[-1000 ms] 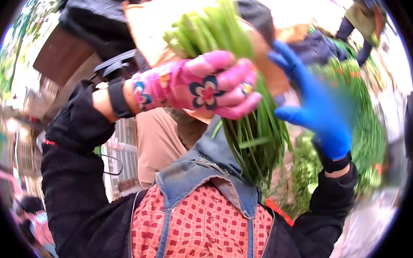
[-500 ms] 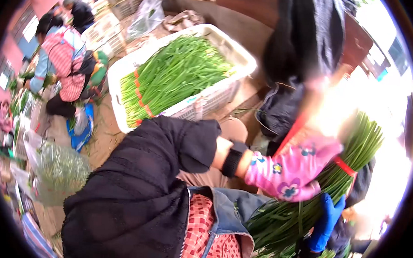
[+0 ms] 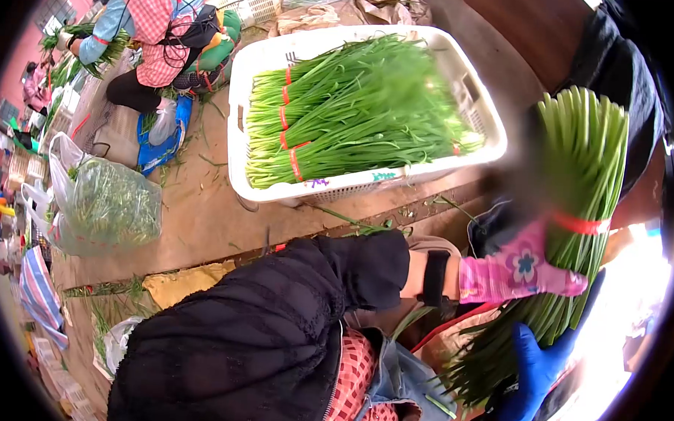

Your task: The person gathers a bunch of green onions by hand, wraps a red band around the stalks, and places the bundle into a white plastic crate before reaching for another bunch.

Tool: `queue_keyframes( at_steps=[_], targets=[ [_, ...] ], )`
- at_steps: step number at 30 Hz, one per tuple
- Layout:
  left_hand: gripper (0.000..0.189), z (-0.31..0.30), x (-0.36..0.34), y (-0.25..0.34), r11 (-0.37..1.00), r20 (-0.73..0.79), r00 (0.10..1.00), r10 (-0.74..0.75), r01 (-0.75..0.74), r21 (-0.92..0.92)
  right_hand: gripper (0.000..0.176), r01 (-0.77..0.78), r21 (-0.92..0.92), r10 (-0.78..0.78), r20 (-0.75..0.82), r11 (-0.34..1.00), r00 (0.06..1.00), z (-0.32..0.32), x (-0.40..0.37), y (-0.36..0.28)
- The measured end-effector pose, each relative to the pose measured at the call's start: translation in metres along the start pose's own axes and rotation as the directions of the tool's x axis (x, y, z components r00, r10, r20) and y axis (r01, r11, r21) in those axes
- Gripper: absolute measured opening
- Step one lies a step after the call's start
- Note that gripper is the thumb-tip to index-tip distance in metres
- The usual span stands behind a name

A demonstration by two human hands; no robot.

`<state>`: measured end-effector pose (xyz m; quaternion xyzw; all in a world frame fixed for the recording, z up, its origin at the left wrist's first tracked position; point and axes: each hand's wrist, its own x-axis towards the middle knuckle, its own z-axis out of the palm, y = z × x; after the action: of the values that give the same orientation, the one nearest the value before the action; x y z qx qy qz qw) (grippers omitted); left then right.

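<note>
A large bunch of garlic chives [image 3: 587, 160], tied with a red band [image 3: 581, 224], stands tilted at the right of the head view, its cut ends up. My left hand [image 3: 524, 265], in a pink flowered glove, is closed around it just below the band, thumb across the stalks. Lower down, my right hand [image 3: 535, 369], in a blue glove, grips the leafy part between thumb and fingers; some fingers are hidden by the leaves or lost in glare. A dark blur covers part of the bunch's left side.
A white plastic crate [image 3: 239, 133] holds several banded bunches of chives [image 3: 355, 115]. Plastic bags of greens [image 3: 111, 206] stand at the left. A person in a checked top [image 3: 154, 26] handles greens at the upper left. A dark plastic bag [image 3: 617, 64] hangs at the upper right.
The view has shifted, so the crate sits further right and more of it shows. The bunch has tipped more upright; both my hands keep hold of it.
</note>
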<state>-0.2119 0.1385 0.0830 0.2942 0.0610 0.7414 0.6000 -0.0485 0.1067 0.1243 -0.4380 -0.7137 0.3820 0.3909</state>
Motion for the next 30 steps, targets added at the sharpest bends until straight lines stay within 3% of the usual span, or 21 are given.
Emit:
queue_keyframes(
  at_steps=[1, 3, 6, 8, 10, 12, 13, 14, 15, 16, 17, 18, 19, 20, 21, 23, 25, 27, 28, 29, 30],
  targets=[
    [0.085, -0.004, 0.006, 0.015, 1.000, 0.026, 1.000, -0.008, 0.008, 0.025, 0.082, -0.204, -0.095, 0.212, 0.080, 0.974, 0.974, -0.017, 0.006, 0.012],
    [0.082, -0.006, 0.009, 0.046, 1.000, 0.026, 1.000, -0.011, 0.010, 0.029, 0.069, -0.070, -0.085, 0.073, 0.032, 0.994, 0.997, 0.007, 0.026, 0.019],
    [0.066, -0.019, 0.012, 0.093, 0.996, 0.005, 1.000, 0.007, -0.008, 0.092, 0.076, -0.139, -0.085, 0.135, -0.054, 0.987, 0.989, 0.042, 0.063, 0.009],
    [0.056, -0.026, 0.021, 0.124, 0.975, 0.001, 1.000, 0.030, -0.029, 0.222, 0.058, 0.160, 0.071, -0.161, 0.001, 0.985, 0.987, 0.080, 0.085, 0.004],
    [0.047, -0.035, 0.029, 0.165, 0.904, 0.004, 0.998, 0.055, -0.052, 0.425, 0.063, 0.240, 0.165, -0.249, 0.036, 0.957, 0.968, 0.131, 0.100, -0.039],
    [0.040, -0.045, 0.038, 0.216, 0.720, 0.058, 0.997, 0.054, -0.079, 0.690, 0.068, 0.402, 0.329, -0.473, 0.174, 0.855, 0.864, 0.157, 0.131, -0.047],
    [0.037, -0.052, 0.043, 0.246, 0.528, 0.154, 0.987, 0.040, -0.152, 0.836, 0.069, 0.281, 0.434, -0.412, 0.244, 0.856, 0.878, 0.160, 0.134, -0.066],
    [0.036, -0.058, 0.050, 0.280, 0.229, 0.309, 0.951, -0.027, -0.295, 0.928, 0.059, 0.292, 0.351, -0.389, 0.246, 0.890, 0.888, 0.166, 0.140, -0.070],
    [0.035, -0.060, 0.050, 0.312, 0.034, 0.379, 0.919, -0.112, -0.378, 0.925, 0.052, 0.296, 0.264, -0.361, 0.249, 0.918, 0.899, 0.170, 0.148, -0.069],
    [0.024, -0.049, 0.052, 0.329, 0.261, 0.145, 0.988, -0.049, -0.128, 0.957, 0.054, 0.209, 0.385, -0.339, 0.310, 0.899, 0.888, 0.173, 0.163, -0.049],
    [0.015, -0.042, 0.053, 0.346, 0.475, -0.105, 0.994, -0.043, 0.113, 0.873, 0.056, 0.118, 0.496, -0.331, 0.368, 0.860, 0.869, 0.177, 0.177, -0.022],
    [0.019, -0.047, 0.054, 0.368, 0.391, -0.141, 0.990, -0.026, 0.139, 0.910, 0.042, 0.130, 0.342, -0.258, 0.362, 0.931, 0.896, 0.179, 0.182, -0.007],
    [0.026, -0.058, 0.055, 0.385, 0.277, -0.153, 0.988, 0.018, 0.142, 0.950, 0.041, 0.271, 0.325, -0.378, 0.333, 0.906, 0.864, 0.184, 0.192, 0.028],
    [0.035, -0.068, 0.059, 0.400, 0.162, -0.170, 0.984, 0.059, 0.158, 0.974, 0.042, 0.076, 0.246, -0.160, 0.340, 0.966, 0.927, 0.198, 0.210, 0.062],
    [0.044, -0.082, 0.063, 0.412, 0.052, -0.190, 0.976, 0.107, 0.185, 0.981, 0.045, 0.255, 0.086, -0.269, 0.284, 0.963, 0.920, 0.208, 0.220, 0.096],
    [0.064, -0.117, 0.078, 0.432, -0.143, -0.200, 0.963, 0.182, 0.227, 0.963, 0.043, 0.377, -0.125, -0.329, 0.292, 0.918, 0.898, 0.226, 0.237, 0.139],
    [0.083, -0.159, 0.089, 0.432, -0.334, -0.183, 0.952, 0.245, 0.260, 0.906, 0.043, 0.573, -0.319, -0.488, 0.311, 0.755, 0.816, 0.244, 0.256, 0.176],
    [0.089, -0.186, 0.099, 0.410, -0.573, -0.068, 0.971, 0.231, 0.192, 0.797, 0.045, 0.604, -0.347, -0.539, 0.272, 0.718, 0.797, 0.266, 0.264, 0.224],
    [0.093, -0.199, 0.108, 0.399, -0.390, -0.235, 0.952, 0.195, 0.295, 0.872, 0.046, 0.464, -0.531, -0.257, 0.419, 0.709, 0.871, 0.264, 0.262, 0.212],
    [0.096, -0.224, 0.116, 0.393, -0.433, -0.169, 0.970, 0.173, 0.229, 0.872, 0.045, 0.462, -0.544, -0.265, 0.403, 0.700, 0.876, 0.264, 0.259, 0.200],
    [0.098, -0.242, 0.126, 0.385, -0.381, -0.225, 0.965, 0.135, 0.261, 0.887, 0.045, 0.457, -0.539, -0.271, 0.391, 0.708, 0.880, 0.265, 0.259, 0.199]
  ],
)
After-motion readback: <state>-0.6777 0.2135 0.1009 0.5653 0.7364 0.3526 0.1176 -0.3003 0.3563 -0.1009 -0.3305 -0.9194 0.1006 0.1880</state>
